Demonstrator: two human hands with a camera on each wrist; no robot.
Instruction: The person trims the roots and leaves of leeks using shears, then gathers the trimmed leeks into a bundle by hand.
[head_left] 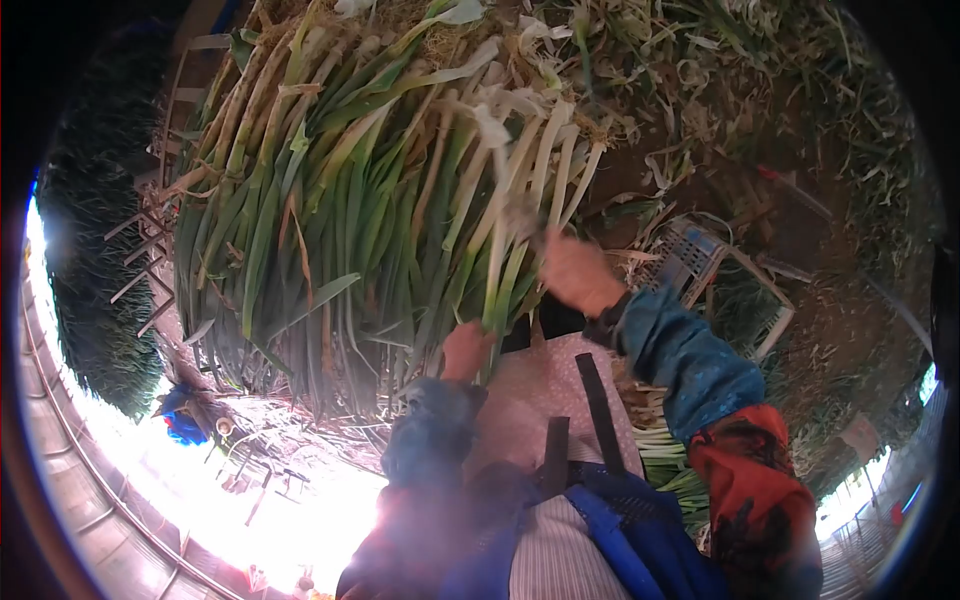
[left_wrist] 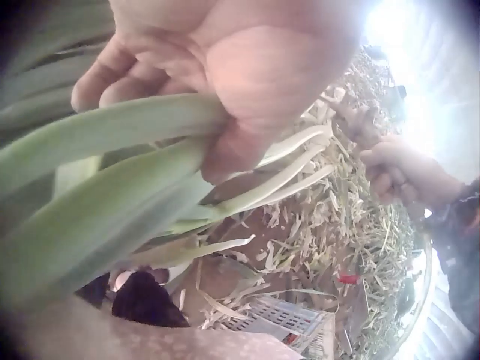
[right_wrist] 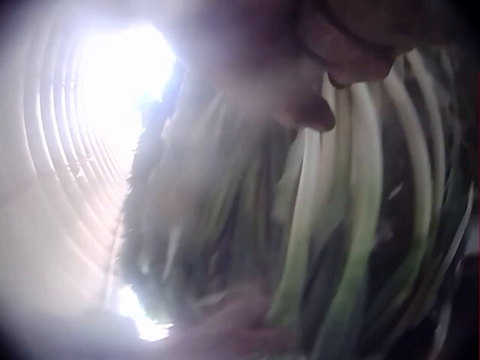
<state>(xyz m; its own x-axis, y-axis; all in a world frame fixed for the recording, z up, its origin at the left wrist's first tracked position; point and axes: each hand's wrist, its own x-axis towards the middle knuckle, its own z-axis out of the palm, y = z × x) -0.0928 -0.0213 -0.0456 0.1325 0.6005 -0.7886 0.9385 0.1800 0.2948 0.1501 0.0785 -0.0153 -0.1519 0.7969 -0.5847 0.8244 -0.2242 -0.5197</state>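
Observation:
A large heap of long green onions [head_left: 330, 200] lies in front of me, roots away and green leaves towards me. My left hand [head_left: 468, 350] grips a green onion by its leaves at the near edge of the heap. In the left wrist view, its thumb and curled fingers close round thick green leaves [left_wrist: 135, 187], with pale stalks [left_wrist: 277, 176] beyond. My right hand [head_left: 580, 275] is higher and to the right, beside the white stalks [head_left: 545, 165]. Its fingers curl round a blurred grey-brown piece [left_wrist: 358, 126] whose kind I cannot tell. The right wrist view is blurred.
A light plastic crate [head_left: 720, 265] stands at the right. Loose peelings [head_left: 690, 100] cover the ground beyond it. More green onions [head_left: 675, 460] lie by my right side, and a patterned pink cloth [head_left: 540, 400] covers my lap. Metal rods [head_left: 145, 250] stick out at the left.

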